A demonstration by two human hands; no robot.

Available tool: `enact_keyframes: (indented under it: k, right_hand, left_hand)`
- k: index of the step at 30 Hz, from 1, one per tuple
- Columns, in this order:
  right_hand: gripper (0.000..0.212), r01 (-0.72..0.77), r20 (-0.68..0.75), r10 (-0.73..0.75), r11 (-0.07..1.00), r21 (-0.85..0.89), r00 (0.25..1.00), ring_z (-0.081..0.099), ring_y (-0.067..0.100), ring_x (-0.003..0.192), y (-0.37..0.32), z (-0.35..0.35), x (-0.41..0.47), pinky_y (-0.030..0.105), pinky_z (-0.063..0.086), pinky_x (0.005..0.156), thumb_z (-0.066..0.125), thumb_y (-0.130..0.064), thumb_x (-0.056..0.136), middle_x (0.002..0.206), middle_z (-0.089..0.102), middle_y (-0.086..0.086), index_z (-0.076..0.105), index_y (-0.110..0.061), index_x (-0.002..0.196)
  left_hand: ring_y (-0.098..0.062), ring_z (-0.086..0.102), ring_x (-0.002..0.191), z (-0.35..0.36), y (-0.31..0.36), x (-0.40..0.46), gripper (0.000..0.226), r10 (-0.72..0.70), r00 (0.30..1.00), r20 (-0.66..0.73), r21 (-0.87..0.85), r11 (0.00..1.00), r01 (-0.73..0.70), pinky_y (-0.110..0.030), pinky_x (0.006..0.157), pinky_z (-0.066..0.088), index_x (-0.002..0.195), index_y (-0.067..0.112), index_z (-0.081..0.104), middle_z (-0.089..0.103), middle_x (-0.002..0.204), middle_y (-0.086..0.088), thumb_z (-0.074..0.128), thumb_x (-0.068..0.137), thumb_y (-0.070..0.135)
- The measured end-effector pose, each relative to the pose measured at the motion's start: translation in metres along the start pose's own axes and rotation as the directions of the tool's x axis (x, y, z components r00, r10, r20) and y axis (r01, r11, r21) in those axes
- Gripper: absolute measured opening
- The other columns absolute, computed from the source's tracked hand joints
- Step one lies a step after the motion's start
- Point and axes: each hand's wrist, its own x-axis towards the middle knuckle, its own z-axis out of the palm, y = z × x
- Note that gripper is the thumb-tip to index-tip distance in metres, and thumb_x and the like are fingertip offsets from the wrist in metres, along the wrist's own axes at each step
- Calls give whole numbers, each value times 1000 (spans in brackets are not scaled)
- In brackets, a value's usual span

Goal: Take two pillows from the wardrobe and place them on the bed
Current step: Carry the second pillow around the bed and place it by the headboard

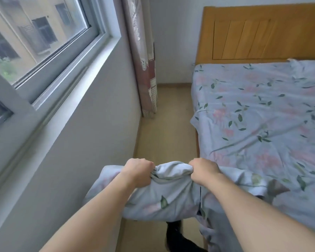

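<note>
I hold a pillow (164, 195) in a pale blue floral case in front of me, over the floor strip beside the bed. My left hand (138, 171) and my right hand (204, 171) each clench a bunch of its top edge, about a hand's width apart. To the right of my right arm hangs more of the same floral fabric; whether it is a second pillow I cannot tell. The bed (262, 110), at right, has a matching blue floral sheet and a wooden headboard (258, 33). No wardrobe is in view.
A narrow floor passage (167, 124) runs between the bed and the left wall. A window (35, 42) with a deep sill fills the left wall. A patterned curtain (144, 60) hangs in the far corner. A dark shape (175, 235) shows below the pillow.
</note>
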Motion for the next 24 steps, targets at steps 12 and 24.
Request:
enact_keyframes:
  k: [12,24]
  right_hand:
    - [15,-126,-15,128,989,78,992,54,27,79,36,-150,211,30,38,67,49,-6,78,87,58,4,47,-21,77]
    - [10,-360,-23,368,919,162,930,62,25,81,70,-254,437,31,51,69,51,-14,81,89,63,3,59,-20,81]
  left_hand:
    - [-30,64,84,-129,-98,251,11,142,987,-71,93,986,-135,-28,61,38,79,25,50,67,89,-2,48,73,16]
    - [-28,66,86,-226,-199,514,14,366,927,-78,128,926,-355,-28,63,40,82,26,52,68,91,-1,48,72,17]
